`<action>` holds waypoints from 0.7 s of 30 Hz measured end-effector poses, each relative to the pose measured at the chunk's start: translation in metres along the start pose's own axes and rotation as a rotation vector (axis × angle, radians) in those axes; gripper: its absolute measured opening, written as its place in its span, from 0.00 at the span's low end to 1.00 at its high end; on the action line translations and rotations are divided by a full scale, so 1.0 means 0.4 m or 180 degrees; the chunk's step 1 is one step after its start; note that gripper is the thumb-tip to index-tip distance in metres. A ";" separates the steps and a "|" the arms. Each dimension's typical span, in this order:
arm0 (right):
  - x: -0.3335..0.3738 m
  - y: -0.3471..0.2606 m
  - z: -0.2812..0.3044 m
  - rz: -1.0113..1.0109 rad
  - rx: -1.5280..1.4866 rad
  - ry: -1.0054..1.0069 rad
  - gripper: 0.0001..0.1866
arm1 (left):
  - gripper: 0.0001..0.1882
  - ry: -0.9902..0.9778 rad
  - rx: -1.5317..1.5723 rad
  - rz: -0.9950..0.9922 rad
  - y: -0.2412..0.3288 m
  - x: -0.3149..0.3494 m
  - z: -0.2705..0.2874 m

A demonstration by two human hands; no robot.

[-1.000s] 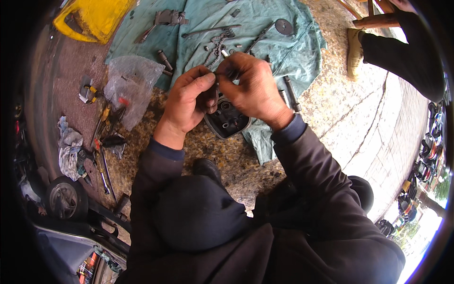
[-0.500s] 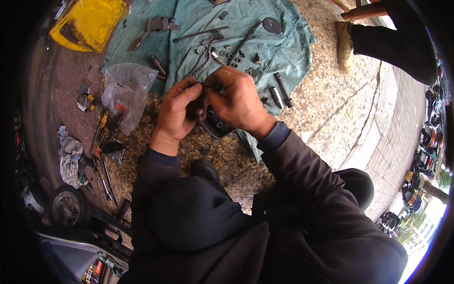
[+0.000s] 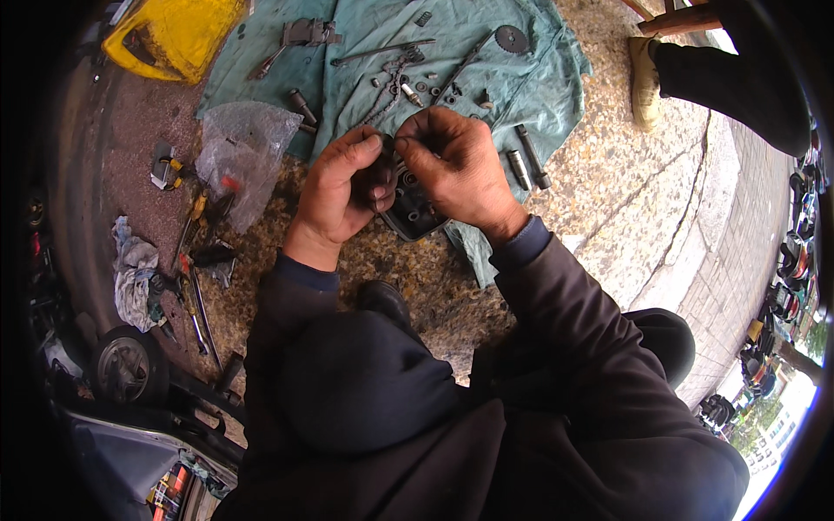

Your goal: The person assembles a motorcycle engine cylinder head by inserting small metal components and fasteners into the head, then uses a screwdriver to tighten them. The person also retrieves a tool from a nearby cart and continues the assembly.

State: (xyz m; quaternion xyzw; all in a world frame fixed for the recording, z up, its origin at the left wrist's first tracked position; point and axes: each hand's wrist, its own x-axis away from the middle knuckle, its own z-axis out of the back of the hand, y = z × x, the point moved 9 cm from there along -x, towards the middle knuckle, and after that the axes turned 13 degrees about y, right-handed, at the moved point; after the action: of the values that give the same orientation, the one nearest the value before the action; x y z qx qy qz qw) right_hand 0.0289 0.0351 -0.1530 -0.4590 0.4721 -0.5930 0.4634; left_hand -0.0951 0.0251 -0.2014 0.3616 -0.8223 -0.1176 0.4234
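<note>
Above the near edge of the green cloth (image 3: 365, 52), my left hand (image 3: 337, 187) is closed, its thumb and curled fingers round a small dark part that I cannot make out. Close beside it my right hand (image 3: 460, 169) is pinched, thumb against forefinger; anything between those fingertips is too small to name. Under both hands sits a dark metal cover (image 3: 412, 219) with round holes, partly hidden by them. Just beyond lie a spark plug (image 3: 411, 94), a chain (image 3: 382, 100) and several small rings. To the right rest a silver socket (image 3: 519, 170) and a longer dark socket tool (image 3: 533, 156).
A toothed sprocket (image 3: 512, 39) lies on the cloth's far side. Bubble wrap (image 3: 243, 161), pliers (image 3: 169, 169), a rag (image 3: 135, 273) and several tools are on the ground at left, below a yellow plastic container (image 3: 174, 39). Another person's boot (image 3: 645, 82) stands far right.
My right fingertips have drawn slightly away from my left hand, opening a small gap between them. More of the dark cover shows. The whole view has shifted slightly.
</note>
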 end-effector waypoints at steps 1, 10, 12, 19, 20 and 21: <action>0.001 -0.003 -0.001 0.0033 -0.0003 -0.0024 0.04 | 0.08 -0.0014 0.0031 0.0020 -0.001 0.000 0.000; 0.006 -0.042 0.004 0.0631 0.0265 0.0176 0.05 | 0.08 0.0026 -0.0337 -0.0242 0.012 0.006 -0.013; 0.007 -0.048 0.009 0.0710 0.0361 0.0207 0.05 | 0.05 0.0042 -0.0284 -0.0168 0.011 0.009 -0.015; 0.011 -0.068 0.012 0.0980 0.0425 0.0070 0.06 | 0.06 -0.0156 -0.0295 -0.0161 0.009 0.012 -0.026; 0.018 -0.073 0.008 0.1061 0.0410 0.0149 0.07 | 0.06 -0.0026 -0.0251 -0.0209 0.011 0.008 -0.017; 0.024 -0.078 0.005 0.1144 0.0394 0.0228 0.07 | 0.06 0.0092 -0.0213 -0.0274 0.015 0.005 -0.008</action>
State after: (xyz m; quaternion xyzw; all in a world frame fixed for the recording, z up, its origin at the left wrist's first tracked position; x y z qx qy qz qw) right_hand 0.0258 0.0294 -0.1210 -0.3165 0.5253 -0.5446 0.5721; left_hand -0.0961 0.0283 -0.1952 0.3839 -0.7954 -0.1580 0.4416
